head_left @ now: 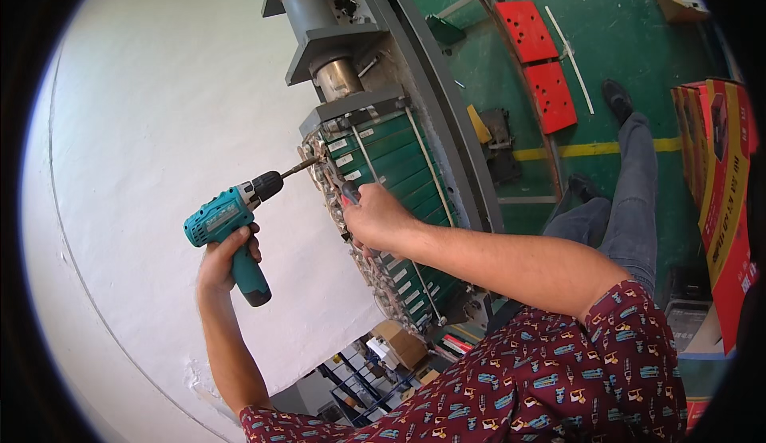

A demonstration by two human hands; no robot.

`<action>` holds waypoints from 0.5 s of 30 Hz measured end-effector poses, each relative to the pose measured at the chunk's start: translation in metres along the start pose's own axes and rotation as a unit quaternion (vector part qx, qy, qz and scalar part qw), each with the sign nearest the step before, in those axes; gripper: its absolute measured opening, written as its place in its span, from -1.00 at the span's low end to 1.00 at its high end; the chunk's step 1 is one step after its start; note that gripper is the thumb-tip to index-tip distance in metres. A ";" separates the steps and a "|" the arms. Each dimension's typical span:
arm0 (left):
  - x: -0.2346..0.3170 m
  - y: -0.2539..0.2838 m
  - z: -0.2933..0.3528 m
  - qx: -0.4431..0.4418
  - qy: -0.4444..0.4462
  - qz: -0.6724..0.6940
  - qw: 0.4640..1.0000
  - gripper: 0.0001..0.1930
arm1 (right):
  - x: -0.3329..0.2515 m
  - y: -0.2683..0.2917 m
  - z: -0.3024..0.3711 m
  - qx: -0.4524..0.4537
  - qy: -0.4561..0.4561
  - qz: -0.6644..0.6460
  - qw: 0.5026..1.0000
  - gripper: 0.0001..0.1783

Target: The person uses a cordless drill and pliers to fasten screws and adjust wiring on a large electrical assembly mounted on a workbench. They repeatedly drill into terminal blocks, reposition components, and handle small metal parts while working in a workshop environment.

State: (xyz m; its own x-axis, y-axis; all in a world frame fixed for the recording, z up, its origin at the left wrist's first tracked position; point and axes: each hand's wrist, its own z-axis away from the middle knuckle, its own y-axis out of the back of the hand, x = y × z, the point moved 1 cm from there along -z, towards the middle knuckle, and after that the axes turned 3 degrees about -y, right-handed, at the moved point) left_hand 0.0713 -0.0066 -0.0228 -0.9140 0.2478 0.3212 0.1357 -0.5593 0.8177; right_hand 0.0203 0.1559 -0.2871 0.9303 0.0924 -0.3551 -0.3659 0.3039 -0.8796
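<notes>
My left hand is wrapped round the grip of a teal and black cordless drill. The drill's long bit points right, its tip at the row of metal connectors along the edge of a stack of green cells. It looks as if the tip meets a connector, though contact is hard to confirm. Closed over that same edge, my right hand grips a hand tool with a black and red handle; its working end is hidden. White labels and pale rods run along the stack.
A grey steel press frame with a cylinder holds the stack. Beside it stands a white wall. Red perforated plates lie near the green floor's yellow line. Red cartons stand at right; cluttered shelving is below.
</notes>
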 end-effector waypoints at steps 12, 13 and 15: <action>0.001 0.004 -0.005 -0.008 0.003 -0.011 1.000 -0.56 | 0.017 0.009 -0.011 -0.013 0.042 0.032 0.999 -0.87; 0.003 0.004 -0.004 -0.011 0.002 -0.011 1.000 -0.56 | 0.017 0.012 -0.010 -0.020 0.039 0.042 0.998 -0.87; 0.007 0.002 -0.005 -0.022 0.004 -0.009 1.000 -0.57 | 0.015 0.015 -0.009 -0.025 0.030 0.041 0.998 -0.86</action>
State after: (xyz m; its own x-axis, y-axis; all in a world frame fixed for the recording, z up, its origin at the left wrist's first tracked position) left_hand 0.0633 -0.0096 -0.0210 -0.9192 0.2517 0.3030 0.1026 -0.5897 0.8011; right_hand 0.0288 0.1535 -0.3086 0.8941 0.0588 -0.4439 -0.4437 0.2502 -0.8605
